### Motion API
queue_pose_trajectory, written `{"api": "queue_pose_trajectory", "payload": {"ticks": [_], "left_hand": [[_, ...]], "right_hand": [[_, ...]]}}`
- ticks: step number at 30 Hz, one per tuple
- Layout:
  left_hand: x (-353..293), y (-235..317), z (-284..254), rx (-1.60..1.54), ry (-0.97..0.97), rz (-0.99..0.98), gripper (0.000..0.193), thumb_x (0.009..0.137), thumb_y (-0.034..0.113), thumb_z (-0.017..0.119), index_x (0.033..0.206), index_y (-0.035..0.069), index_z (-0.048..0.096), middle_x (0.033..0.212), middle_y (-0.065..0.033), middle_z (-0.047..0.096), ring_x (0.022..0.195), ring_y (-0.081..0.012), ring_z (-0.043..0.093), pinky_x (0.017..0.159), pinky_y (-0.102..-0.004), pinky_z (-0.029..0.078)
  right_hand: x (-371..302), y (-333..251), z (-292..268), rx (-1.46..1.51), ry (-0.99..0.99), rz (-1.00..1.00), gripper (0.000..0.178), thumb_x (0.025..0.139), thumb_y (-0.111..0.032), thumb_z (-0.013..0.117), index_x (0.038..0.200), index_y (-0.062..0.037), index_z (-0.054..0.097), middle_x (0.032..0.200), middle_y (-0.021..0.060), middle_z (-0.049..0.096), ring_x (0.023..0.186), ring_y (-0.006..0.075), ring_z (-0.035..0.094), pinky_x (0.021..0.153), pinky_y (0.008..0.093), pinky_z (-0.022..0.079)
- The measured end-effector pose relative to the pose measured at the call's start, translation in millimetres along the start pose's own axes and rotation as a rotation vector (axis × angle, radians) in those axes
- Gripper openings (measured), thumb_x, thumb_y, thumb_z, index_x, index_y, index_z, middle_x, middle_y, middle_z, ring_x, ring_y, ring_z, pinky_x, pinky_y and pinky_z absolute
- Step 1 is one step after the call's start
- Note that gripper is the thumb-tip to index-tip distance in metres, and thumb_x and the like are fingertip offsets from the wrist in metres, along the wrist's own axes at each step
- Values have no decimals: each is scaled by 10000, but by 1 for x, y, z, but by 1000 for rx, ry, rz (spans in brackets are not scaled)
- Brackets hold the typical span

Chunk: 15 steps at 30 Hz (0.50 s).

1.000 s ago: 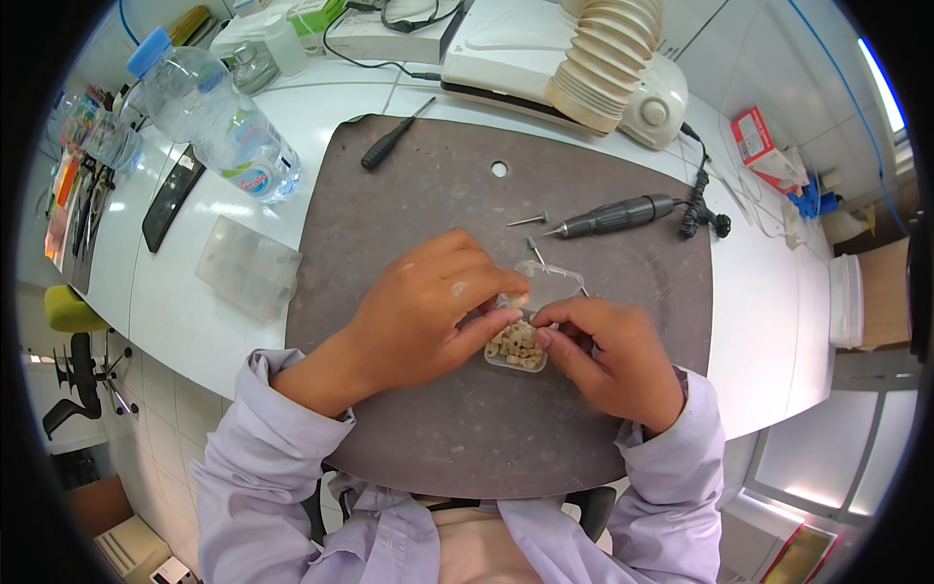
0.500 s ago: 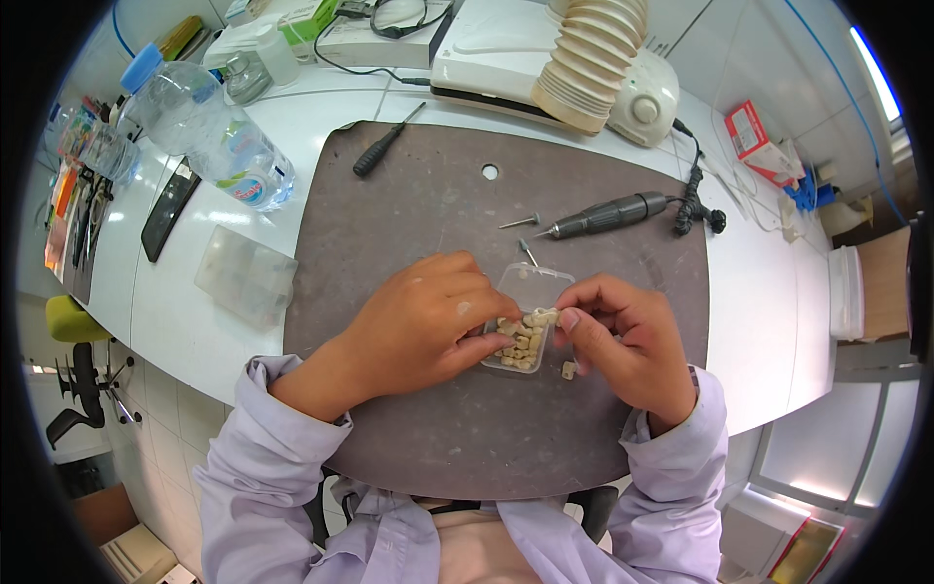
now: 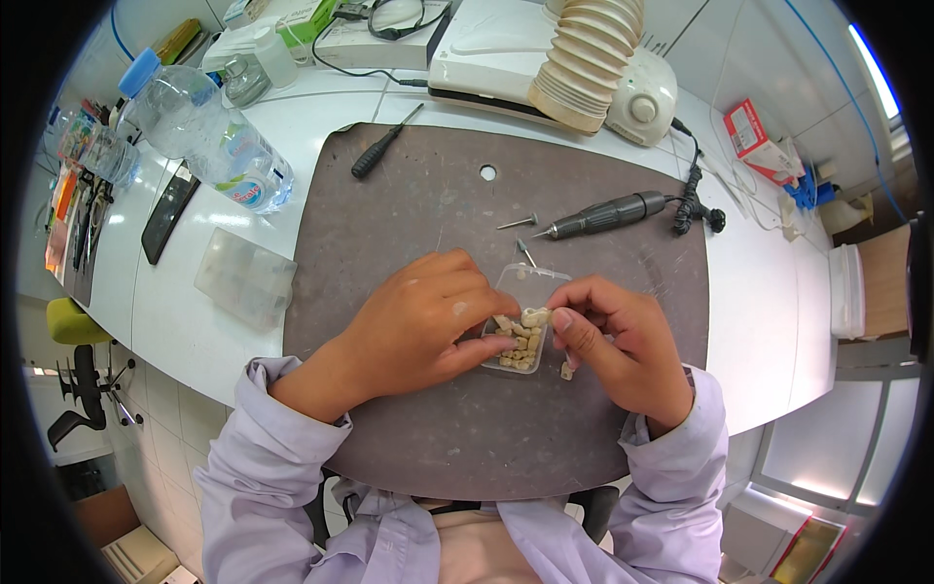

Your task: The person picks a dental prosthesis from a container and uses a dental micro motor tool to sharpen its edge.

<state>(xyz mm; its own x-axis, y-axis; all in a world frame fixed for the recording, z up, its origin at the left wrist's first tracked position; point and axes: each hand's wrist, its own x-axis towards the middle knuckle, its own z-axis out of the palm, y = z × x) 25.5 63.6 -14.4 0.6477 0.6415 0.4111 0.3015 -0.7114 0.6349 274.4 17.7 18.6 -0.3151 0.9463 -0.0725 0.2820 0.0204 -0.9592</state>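
A small clear plastic box with cream, tooth-shaped pieces stands on the brown mat, its lid folded back. From the left, my left hand reaches over the box's left side, thumb and forefinger apart with their tips above the pieces; its other fingers are hidden. My right hand is at the right side, thumb and forefinger pinched on the end of a pale, joined tooth-shaped piece over the box. One loose tooth-shaped piece is just below my right fingers.
Beyond the box lie a dark rotary handpiece, two small burs and a black-handled screwdriver. Left of the brown mat are a clear case, a phone and a water bottle. A ribbed suction hose hangs at the back.
My right hand has shifted slightly left, bringing the pale piece a little further over the box. My left hand stays nearly still.
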Motion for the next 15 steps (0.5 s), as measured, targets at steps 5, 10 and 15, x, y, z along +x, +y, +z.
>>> {"api": "queue_pose_trajectory", "payload": {"ticks": [5,10,15], "left_hand": [[0,1,0,-48,49,3,296,802,200,883,1053,93,769,860,-57,681,839,-245,645,715,-373,524],[3,2,-2,-27,107,146,287,786,143,881,1047,83,775,905,-53,703,862,-259,651,733,-369,547],[5,5,-2,-22,146,173,273,769,126,867,1018,67,772,905,-54,708,872,-265,653,735,-371,549]], "right_hand": [[0,1,0,-19,-10,-4,173,1059,-170,660,1094,-1,672,785,39,680,627,71,595,571,246,466],[-1,0,2,90,-48,20,190,1069,-191,649,1093,-4,673,792,29,683,642,65,593,579,237,466],[-1,-4,1,184,-130,120,217,1080,-209,635,1101,4,673,814,26,692,663,65,603,599,234,482]]}}
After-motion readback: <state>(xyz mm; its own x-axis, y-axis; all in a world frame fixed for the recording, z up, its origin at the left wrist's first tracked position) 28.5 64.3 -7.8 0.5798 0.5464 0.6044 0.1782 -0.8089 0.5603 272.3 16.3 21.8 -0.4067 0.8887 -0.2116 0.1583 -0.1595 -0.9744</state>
